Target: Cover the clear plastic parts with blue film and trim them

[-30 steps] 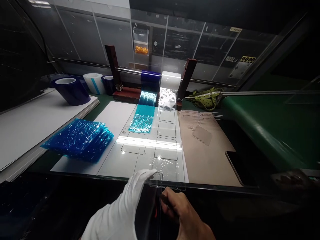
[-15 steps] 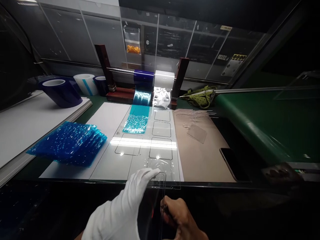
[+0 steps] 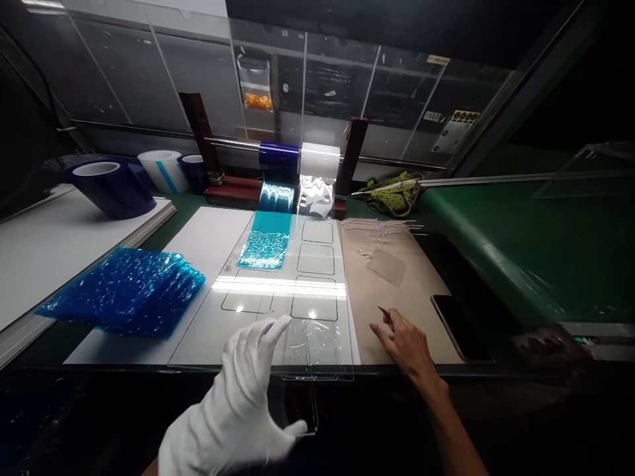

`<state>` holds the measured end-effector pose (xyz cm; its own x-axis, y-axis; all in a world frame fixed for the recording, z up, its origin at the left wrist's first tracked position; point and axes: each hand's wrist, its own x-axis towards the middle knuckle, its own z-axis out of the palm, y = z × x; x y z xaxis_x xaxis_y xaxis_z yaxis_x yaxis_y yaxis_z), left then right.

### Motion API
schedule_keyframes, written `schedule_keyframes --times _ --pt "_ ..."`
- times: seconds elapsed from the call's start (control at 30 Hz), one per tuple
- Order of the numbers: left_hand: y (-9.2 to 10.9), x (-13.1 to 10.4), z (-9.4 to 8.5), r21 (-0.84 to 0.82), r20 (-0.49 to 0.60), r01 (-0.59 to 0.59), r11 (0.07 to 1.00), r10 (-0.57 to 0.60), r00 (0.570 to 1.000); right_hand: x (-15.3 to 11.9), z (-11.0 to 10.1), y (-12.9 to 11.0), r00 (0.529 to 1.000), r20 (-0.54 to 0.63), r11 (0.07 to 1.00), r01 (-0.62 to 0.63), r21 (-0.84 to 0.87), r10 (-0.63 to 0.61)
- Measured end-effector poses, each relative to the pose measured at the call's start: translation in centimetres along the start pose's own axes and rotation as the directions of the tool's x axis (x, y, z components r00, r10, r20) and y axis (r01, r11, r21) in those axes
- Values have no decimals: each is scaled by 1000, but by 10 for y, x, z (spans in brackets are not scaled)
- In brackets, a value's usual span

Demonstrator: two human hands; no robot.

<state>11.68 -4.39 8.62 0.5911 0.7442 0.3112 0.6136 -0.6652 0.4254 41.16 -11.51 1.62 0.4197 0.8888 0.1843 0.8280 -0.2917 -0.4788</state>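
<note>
In a white glove, my left hand (image 3: 248, 390) is closed on a clear plastic panel (image 3: 311, 390). Its fingers grip the panel's upper edge and its thumb the lower one, over the front edge of the bench. My bare right hand (image 3: 407, 340) hovers over the brown board (image 3: 426, 284), apart from the panel. Between its fingers is a small pointed blade-like piece (image 3: 383, 311), mostly hidden. Just beyond the left fingertips lies a clear sheet (image 3: 198, 344) with rounded rectangles drawn on it. A strip of blue film (image 3: 265, 248) hangs down onto this sheet.
A stack of blue film pieces (image 3: 129, 291) lies left. Behind, a wooden stand (image 3: 201, 125) holds a blue film roll (image 3: 278, 155) and a white roll (image 3: 320, 158). To the right are a phone (image 3: 459, 327), a small clear plate (image 3: 387, 266) and a green pouch (image 3: 395, 195).
My right hand has moved from beside the clear panel out to the right and up over the brown board. My left hand has shifted slightly left, still holding the panel.
</note>
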Motion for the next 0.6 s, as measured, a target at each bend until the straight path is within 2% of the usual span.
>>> schedule_keyframes --times 0.07,0.1,0.2,0.23,0.3,0.4,0.47,0.53,0.6 --pt "-1 -1 8 13 -22 41 999 -41 999 16 2 9 999 -2 999 33 -19 -34" --pt "-1 -1 12 22 -32 57 998 -57 998 19 1 6 998 -9 998 58 -15 -58" --pt "-1 1 18 54 -67 79 995 -75 995 7 -4 -29 983 -18 973 181 145 -180" --pt "-1 2 18 57 -71 70 996 -66 995 -1 -6 -46 973 -16 933 223 283 -229" --pt "-1 4 18 53 -61 40 998 -37 997 -16 -8 -80 952 7 790 249 560 -305" --pt "-1 5 17 39 -34 -5 999 6 999 -27 -1 -114 955 7 654 199 730 -298" --pt "-1 4 17 44 -30 -12 999 13 999 -26 3 -122 962 14 635 170 754 -274" --pt "-1 4 18 55 -40 -19 998 21 999 -24 0 -123 957 59 654 148 742 -285" --pt "-1 5 18 64 -46 -27 998 30 998 -26 -12 -118 915 174 713 154 685 -365"
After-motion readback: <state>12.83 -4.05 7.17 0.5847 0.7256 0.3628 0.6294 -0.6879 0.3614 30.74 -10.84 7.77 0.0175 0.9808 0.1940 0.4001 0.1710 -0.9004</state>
